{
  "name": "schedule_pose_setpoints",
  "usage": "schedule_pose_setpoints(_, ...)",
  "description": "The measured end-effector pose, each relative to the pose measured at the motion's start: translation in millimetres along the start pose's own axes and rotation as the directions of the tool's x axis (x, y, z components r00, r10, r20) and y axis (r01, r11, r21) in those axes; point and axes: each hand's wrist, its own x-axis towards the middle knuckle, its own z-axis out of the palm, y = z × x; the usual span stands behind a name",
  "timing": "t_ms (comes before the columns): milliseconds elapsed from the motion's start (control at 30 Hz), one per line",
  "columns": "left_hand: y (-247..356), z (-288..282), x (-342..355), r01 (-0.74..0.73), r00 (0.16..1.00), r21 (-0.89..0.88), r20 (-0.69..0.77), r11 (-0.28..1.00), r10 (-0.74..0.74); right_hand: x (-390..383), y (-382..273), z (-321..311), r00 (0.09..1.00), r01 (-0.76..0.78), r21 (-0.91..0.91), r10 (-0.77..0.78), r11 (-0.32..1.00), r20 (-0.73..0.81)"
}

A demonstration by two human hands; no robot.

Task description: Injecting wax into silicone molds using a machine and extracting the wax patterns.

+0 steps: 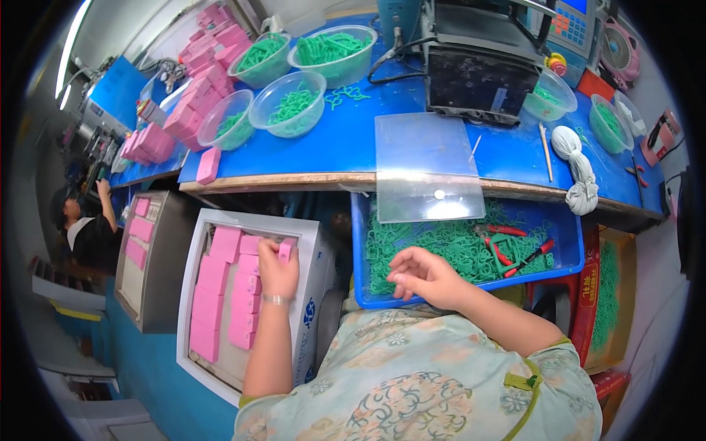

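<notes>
My left hand (281, 278) is closed on a small pink block (286, 251), over the far right corner of a white box (312, 253) where pink blocks (213, 275) lie in two rows. My right hand (426, 276) is over the near edge of a blue tray (471, 283), its fingers loosely bent and apart, with nothing visible in it. Tangled green pieces (412, 239) fill the tray. Red-handled cutters (500, 246) and a second red and black hand tool (529, 259) lie on them, beside a flat green piece.
A clear sheet (421, 154) overhangs the front edge of the blue table (331, 158). Clear bowls (287, 110) of green pieces, stacked pink blocks (198, 95) and a black machine (478, 73) stand on it. A white cloth bundle (577, 173) hangs over its edge. Another person (92, 220) is at far left.
</notes>
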Motion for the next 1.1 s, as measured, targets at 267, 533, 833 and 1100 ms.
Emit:
schedule_pose_setpoints(267, 141.8, -33.7, -71.1, -0.267, 0.804, -0.6, 0.294, 0.754, 0.518, -13.4, -6.5, 30.8, 0.966, 0.257, -0.02, -0.257, 0.966, -0.03)
schedule_pose_setpoints(533, 145.8, -21.1, -88.7, 0.247, 0.716, -0.817, 0.516, 0.521, 0.47, -34.5, -10.1, 19.3, 0.966, 0.198, 0.082, -0.181, 0.977, -0.183)
schedule_pose_setpoints(833, 152.4, -16.9, -88.7, 0.017, 0.833, -0.72, 0.393, 0.693, 0.389, -36.3, -4.1, 9.1, 0.935, 0.314, -0.135, -0.331, 0.94, -0.128)
schedule_pose_setpoints(1100, 146.9, -15.8, -91.0, 0.232, 0.796, -0.892, 0.403, 0.387, 0.453, -35.6, -8.4, 13.9, 0.997, 0.078, 0.749, -0.054, 0.658, -0.057)
